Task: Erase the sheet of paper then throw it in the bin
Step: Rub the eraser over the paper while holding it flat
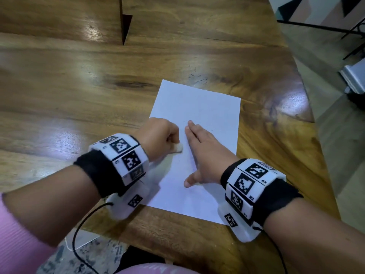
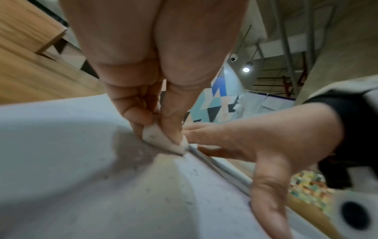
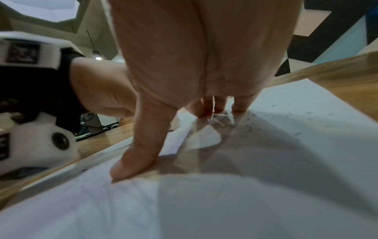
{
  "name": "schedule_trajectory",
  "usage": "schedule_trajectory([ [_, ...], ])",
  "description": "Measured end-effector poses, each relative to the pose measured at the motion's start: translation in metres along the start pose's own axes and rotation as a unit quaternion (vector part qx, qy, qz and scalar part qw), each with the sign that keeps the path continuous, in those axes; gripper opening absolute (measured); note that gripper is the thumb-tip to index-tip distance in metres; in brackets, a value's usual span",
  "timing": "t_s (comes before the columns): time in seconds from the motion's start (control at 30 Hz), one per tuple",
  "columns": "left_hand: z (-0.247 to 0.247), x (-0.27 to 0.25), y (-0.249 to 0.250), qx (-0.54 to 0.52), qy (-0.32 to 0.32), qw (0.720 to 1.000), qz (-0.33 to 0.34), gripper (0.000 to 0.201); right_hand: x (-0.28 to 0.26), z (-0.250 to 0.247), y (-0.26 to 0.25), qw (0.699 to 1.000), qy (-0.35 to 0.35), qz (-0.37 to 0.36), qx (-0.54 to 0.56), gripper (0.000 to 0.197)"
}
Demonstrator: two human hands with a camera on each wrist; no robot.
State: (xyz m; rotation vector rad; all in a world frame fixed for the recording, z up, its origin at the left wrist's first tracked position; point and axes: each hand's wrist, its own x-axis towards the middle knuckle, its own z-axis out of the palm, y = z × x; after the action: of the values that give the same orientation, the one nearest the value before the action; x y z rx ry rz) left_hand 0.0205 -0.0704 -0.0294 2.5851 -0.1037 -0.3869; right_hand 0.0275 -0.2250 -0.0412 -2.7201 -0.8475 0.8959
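A white sheet of paper [image 1: 199, 111] lies flat on the wooden table [image 1: 79, 86], with faint pencil traces and small eraser crumbs on it. My left hand [image 1: 162, 135] pinches a small white eraser [image 1: 178, 148] between thumb and curled fingers, its tip against the sheet's left half. The left wrist view shows the eraser [image 2: 163, 140] touching the paper [image 2: 61, 153]. My right hand [image 1: 203, 153] lies flat on the sheet just right of the eraser, fingers straight and thumb spread. In the right wrist view the thumb and fingertips [image 3: 216, 106] press on the paper [image 3: 266, 177].
The table's right edge [image 1: 308, 99] runs diagonally, with floor beyond it. A dark gap [image 1: 125, 26] splits the tabletop at the far side. Black cables [image 1: 79, 234] hang from both wrist cameras near the front edge. No bin shows in any view.
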Motion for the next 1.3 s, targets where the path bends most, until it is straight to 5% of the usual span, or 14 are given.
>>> schedule_trajectory([
  [0.43, 0.009, -0.013, 0.006, 0.018, -0.006, 1.0, 0.014, 0.007, -0.003, -0.014, 0.016, 0.997, -0.054, -0.036, -0.035, 0.122],
  [0.63, 0.028, -0.063, -0.004, 0.019, -0.144, 0.985, 0.091, 0.01, -0.004, -0.015, 0.016, 0.997, -0.06, -0.044, -0.037, 0.12],
  [0.83, 0.016, -0.013, 0.006, 0.012, -0.01, 0.999, 0.037, 0.013, -0.002, -0.013, 0.017, 0.998, -0.053, -0.04, -0.021, 0.121],
  [1.0, 0.032, -0.059, 0.004, 0.003, -0.117, 0.988, 0.105, 0.015, -0.002, -0.013, 0.018, 0.997, -0.055, -0.043, -0.032, 0.121],
  [1.2, 0.022, -0.021, 0.008, 0.016, -0.031, 0.997, 0.07, 0.013, -0.002, -0.013, 0.017, 0.997, -0.056, -0.044, -0.033, 0.121],
  [1.3, 0.028, -0.047, 0.005, 0.013, -0.093, 0.989, 0.111, 0.021, -0.003, -0.014, 0.017, 0.997, -0.057, -0.045, -0.032, 0.121],
])
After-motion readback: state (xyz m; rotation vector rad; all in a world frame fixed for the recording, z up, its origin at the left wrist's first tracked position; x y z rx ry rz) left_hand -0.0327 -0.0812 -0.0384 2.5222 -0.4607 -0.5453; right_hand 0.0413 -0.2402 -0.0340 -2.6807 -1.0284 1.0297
